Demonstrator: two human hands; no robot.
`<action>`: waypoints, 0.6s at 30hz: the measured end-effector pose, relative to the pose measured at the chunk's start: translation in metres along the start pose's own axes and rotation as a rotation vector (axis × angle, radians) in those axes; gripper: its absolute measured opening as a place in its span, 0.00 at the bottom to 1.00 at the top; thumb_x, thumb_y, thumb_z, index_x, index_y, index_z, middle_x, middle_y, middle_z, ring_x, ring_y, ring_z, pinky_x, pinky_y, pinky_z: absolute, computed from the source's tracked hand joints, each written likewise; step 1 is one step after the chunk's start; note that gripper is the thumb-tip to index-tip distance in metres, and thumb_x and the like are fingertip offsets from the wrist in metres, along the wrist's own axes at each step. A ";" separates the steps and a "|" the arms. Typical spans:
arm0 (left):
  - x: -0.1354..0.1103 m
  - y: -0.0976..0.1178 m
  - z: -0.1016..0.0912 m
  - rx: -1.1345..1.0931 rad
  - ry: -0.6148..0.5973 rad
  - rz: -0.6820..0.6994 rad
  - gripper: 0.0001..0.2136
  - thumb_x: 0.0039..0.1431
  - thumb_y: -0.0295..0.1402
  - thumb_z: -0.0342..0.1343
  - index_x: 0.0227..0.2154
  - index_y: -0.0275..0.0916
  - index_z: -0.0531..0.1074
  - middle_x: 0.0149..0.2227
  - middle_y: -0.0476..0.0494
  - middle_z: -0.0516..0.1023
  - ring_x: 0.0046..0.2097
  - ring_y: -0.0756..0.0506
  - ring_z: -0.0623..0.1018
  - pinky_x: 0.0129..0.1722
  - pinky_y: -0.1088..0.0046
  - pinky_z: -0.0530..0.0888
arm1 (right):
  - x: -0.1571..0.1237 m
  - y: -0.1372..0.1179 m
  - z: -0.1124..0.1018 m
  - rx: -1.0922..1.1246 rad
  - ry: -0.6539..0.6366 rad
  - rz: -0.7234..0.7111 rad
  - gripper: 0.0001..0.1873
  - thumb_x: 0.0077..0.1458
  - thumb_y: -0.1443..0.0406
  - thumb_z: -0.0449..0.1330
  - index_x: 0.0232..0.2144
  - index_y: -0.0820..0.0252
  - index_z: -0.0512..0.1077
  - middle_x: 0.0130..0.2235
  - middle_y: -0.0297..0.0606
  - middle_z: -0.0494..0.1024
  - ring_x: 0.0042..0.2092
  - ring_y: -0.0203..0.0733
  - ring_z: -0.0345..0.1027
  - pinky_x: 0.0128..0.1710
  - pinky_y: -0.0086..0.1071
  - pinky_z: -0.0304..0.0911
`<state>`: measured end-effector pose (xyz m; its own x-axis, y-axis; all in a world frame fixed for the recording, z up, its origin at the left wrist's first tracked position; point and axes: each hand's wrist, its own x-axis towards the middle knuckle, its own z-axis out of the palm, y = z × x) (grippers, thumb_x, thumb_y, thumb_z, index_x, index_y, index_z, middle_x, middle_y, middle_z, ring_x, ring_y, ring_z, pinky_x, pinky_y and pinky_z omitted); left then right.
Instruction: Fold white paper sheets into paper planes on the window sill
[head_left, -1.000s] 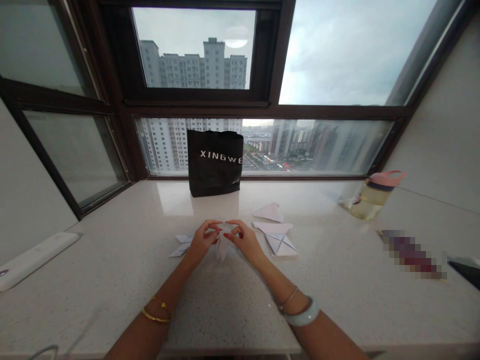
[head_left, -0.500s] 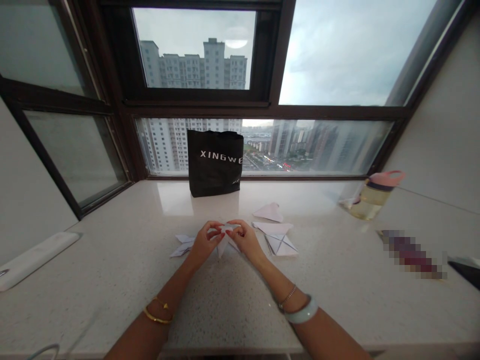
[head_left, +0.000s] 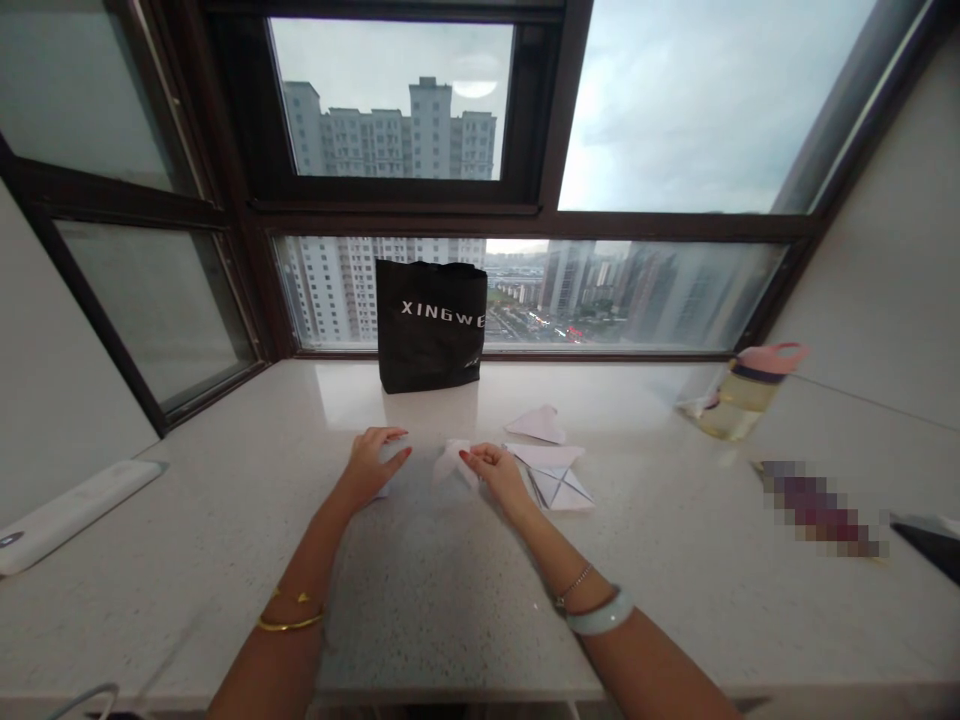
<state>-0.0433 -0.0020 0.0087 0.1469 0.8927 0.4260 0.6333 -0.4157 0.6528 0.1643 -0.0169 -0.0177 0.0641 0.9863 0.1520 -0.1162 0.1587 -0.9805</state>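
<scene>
A white folded paper piece (head_left: pixel 452 461) with pointed flaps is pinched at its right side by my right hand (head_left: pixel 495 472), thumb against fingers. To its left, my left hand (head_left: pixel 373 465) hangs apart from that paper, thumb and fingers spread. Beneath the left hand lies another folded paper (head_left: pixel 384 492), mostly covered by it. Just right of my right hand are more folded white papers: a triangular one (head_left: pixel 537 424), a flat-edged one (head_left: pixel 546 456) and a square one with crossing creases (head_left: pixel 562 489).
A black bag (head_left: pixel 431 330) stands by the window at the back of the white countertop (head_left: pixel 450 620). At right are a pink-lidded bottle (head_left: pixel 750 395), a blurred-out packet (head_left: pixel 821 510) and a dark flat object (head_left: pixel 930 545). A long white device (head_left: pixel 82 510) lies at left.
My left hand has let go of the folded paper and moved left, its fingers opening over the paper there. My right hand still holds its piece, which is turned a little.
</scene>
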 end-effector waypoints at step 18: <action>0.000 -0.006 0.009 -0.119 -0.091 -0.288 0.19 0.48 0.47 0.48 0.30 0.34 0.70 0.22 0.46 0.74 0.21 0.49 0.72 0.23 0.74 0.67 | -0.010 -0.014 0.009 0.161 -0.056 -0.006 0.17 0.34 0.56 0.64 0.22 0.62 0.67 0.17 0.26 0.68 0.19 0.28 0.57 0.20 0.25 0.50</action>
<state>-0.0401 0.0020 -0.0011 0.0452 0.9863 0.1590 0.5664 -0.1564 0.8092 0.1562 -0.0287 -0.0047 0.0105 0.9856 0.1688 -0.2735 0.1652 -0.9476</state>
